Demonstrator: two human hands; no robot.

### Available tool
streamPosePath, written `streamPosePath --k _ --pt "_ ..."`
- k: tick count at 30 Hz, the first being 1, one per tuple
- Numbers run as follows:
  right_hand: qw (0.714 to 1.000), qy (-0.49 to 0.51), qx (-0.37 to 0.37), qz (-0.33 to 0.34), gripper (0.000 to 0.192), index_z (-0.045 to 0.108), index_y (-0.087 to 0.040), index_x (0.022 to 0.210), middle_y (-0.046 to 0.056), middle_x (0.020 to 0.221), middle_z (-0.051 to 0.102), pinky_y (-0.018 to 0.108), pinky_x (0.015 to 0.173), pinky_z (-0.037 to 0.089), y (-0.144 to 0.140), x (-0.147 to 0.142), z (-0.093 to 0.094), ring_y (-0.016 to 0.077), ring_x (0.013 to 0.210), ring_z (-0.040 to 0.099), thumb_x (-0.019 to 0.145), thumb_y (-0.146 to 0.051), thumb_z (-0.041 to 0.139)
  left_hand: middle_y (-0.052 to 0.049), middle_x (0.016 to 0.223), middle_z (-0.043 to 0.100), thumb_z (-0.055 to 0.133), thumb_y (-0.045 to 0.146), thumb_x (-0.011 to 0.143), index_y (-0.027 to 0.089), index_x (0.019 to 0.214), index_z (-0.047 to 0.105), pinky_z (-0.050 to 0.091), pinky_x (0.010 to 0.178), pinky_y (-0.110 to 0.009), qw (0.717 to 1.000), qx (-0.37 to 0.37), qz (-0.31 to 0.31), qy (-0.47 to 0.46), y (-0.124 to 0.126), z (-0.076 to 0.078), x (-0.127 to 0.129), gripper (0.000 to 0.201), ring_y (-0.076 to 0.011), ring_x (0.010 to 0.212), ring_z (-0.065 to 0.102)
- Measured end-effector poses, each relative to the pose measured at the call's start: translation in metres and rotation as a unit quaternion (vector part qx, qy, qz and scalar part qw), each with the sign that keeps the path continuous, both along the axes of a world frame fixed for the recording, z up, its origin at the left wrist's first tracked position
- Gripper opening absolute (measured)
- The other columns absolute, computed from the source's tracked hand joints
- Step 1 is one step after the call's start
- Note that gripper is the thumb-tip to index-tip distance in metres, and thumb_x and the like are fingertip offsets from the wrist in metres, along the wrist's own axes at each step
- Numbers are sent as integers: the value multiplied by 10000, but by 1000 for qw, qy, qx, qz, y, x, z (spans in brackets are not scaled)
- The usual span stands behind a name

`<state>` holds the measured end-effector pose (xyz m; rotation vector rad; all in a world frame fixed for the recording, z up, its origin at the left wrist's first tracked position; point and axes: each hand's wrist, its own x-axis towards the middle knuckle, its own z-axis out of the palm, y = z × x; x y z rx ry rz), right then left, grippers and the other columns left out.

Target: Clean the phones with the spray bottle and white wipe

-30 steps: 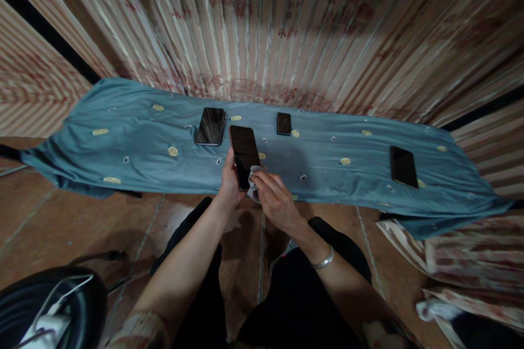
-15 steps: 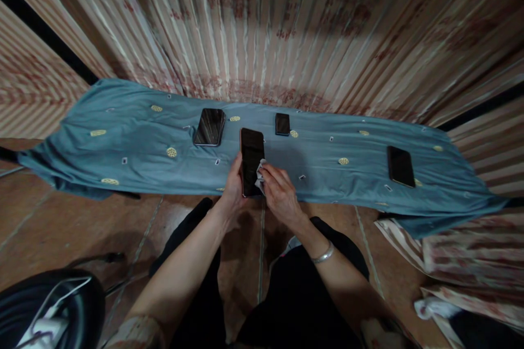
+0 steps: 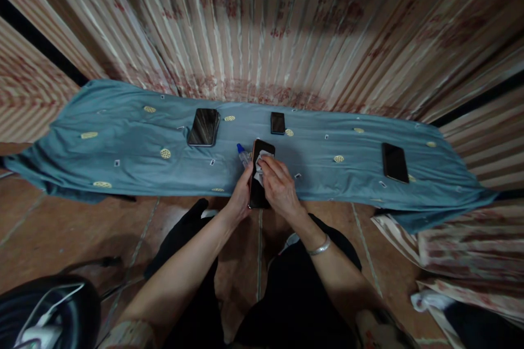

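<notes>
My left hand (image 3: 240, 196) is closed around the left edge of a dark smartphone (image 3: 257, 194), holding it tilted above the near side of the cloth. My right hand (image 3: 280, 185) pinches a crumpled white wipe (image 3: 258, 166) and presses it on the upper part of the phone's dark face. Just left of the phone, a clear tube-like item with a blue cap (image 3: 241, 150) lies on the cloth, its lower end hidden behind the phone and my left hand.
A blue-green cloth (image 3: 135, 147) with yellow prints covers the long bench. On it rest a larger phone (image 3: 203, 127), a small dark square item (image 3: 277, 123) and another phone (image 3: 395, 162). Striped curtains (image 3: 262, 32) hang behind. A white plug with cable (image 3: 43, 327) sits at lower left.
The phone has come slightly right and nearer to me, uncovering the blue-capped item. My right hand has moved the wipe from the phone's lower right edge up to its upper face.
</notes>
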<state>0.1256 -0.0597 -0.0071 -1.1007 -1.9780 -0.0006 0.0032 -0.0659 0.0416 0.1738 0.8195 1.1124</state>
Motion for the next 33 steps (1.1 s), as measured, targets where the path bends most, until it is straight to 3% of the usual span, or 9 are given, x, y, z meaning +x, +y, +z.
streamPosePath --k 5,12,14,17,21,26,33 --pt "1000 14 22 15 503 544 -196 1573 172 1463 682 496 1179 530 1 5 1 287 1370 633 1077 -166 465 -100 1153 825 470 262 1077 106 1283 756 515 1128 -325 1000 0 -4 -1 -7 -2 8 386 -221 1261 713" --pt "1000 3 19 5 501 558 -219 1557 145 1502 659 529 1205 518 0 11 14 294 1413 605 1073 -150 449 -105 1188 818 684 270 954 128 1150 805 438 1204 -355 995 85 -12 52 -6 -21 12 271 -244 1353 654" --pt "1000 1 23 -6 484 575 -214 1537 138 1506 656 543 1224 501 3 16 17 292 1449 572 1076 -166 435 -89 1105 829 729 303 928 145 1068 816 480 1149 -357 990 116 -20 83 -7 -25 12 228 -257 1281 691" --pt "1000 11 16 -22 479 578 -208 1528 137 1517 646 559 1252 470 9 23 19 286 1483 536 1082 -189 404 -59 876 803 758 395 915 152 935 796 582 883 -327 985 105 -66 122 -11 -29 11 246 -242 954 763" --pt "998 46 -25 -28 490 572 -223 1527 130 1469 677 561 1246 474 16 31 13 274 1425 589 1076 -213 380 -26 740 744 781 498 892 159 919 768 535 631 -276 985 77 -101 120 -18 -31 8 340 -168 636 678" --pt "991 88 -92 -48 431 671 -201 1398 127 1356 754 468 1130 570 22 40 6 261 1281 699 1052 -240 417 -24 674 718 703 574 936 162 909 754 534 562 -279 982 56 -134 119 -17 -25 3 416 -163 534 647" --pt "967 169 -181 -54 380 756 -219 1249 92 1229 818 436 1025 606 30 50 4 268 1110 768 977 -365 534 -39 686 742 613 529 1010 164 900 749 571 539 -280 988 7 -129 81 -12 -10 -3 404 -177 538 687"
